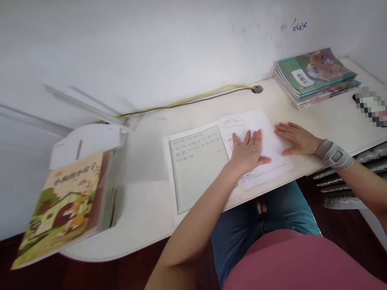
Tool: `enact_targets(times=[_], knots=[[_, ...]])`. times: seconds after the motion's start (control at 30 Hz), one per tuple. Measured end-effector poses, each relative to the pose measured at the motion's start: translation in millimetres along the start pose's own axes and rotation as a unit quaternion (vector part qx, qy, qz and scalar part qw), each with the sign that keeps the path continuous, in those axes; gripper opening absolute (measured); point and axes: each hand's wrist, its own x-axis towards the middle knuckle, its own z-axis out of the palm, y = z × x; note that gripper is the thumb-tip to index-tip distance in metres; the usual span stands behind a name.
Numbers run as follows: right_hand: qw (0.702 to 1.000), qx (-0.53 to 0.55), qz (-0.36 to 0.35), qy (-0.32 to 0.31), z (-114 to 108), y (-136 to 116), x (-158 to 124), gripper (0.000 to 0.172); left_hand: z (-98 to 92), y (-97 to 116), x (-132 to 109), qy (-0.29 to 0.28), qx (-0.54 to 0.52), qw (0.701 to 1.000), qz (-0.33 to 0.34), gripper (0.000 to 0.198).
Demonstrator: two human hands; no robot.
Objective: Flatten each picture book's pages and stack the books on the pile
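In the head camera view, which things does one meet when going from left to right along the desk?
Picture book with a house on its cover → page with a pale green panel → left hand, on a printed white page → right hand → grey wristband → pixelated phone-like device.

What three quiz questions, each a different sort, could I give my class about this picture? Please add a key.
1. True or false: the left hand lies on the white page.

2. Multiple choice: what is worn just behind the right hand?
A. a red glove
B. a grey band
C. a gold watch

3. Short answer: is the book with a house on its cover to the left or the right of the white page, as the person sees it?

Key:
1. True
2. B
3. Left
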Motion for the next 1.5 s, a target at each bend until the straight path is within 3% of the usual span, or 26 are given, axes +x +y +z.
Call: enact_targets(times=[0.27,0.53,0.7,0.83,1.07,1.3,1.5], knots=[[1.000,0.008,0.001,-0.008,0.7,1.5,0.1,0.086,0.6,2.2,-4.2,-0.001,-0.012,1.000,0.017,0.094],[1.000,0.018,0.009,-0.007,1.0,3.0,-0.1,0.088,-2.2,11.4,10.0,0.011,-0.008,1.000,0.017,0.093],[1.000,0.012,0.012,-0.001,1.4,1.0,0.6,0.084,-7.3,-6.9,-16.3,0.023,0.013,0.999,-0.037,0.094],[1.000,0.009,0.016,-0.008,-0.2,-0.4,0.7,0.084,-3.3,-17.2,-31.5,-0.007,-0.003,0.999,-0.048,0.090],[1.000,0.007,0.016,-0.013,-0.4,1.3,0.6,0.082,6.3,-9.1,-20.2,-0.013,-0.050,0.998,-0.045,0.086],[1.000,0.012,0.006,-0.019,3.1,6.0,0.2,0.085,11.8,-11.8,-25.8,0.006,-0.067,0.997,-0.027,0.089],[1.000,0.013,-0.007,-0.021,5.5,10.2,0.1,0.085,9.4,-10.6,-19.5,-0.007,-0.084,0.996,-0.040,0.092]])
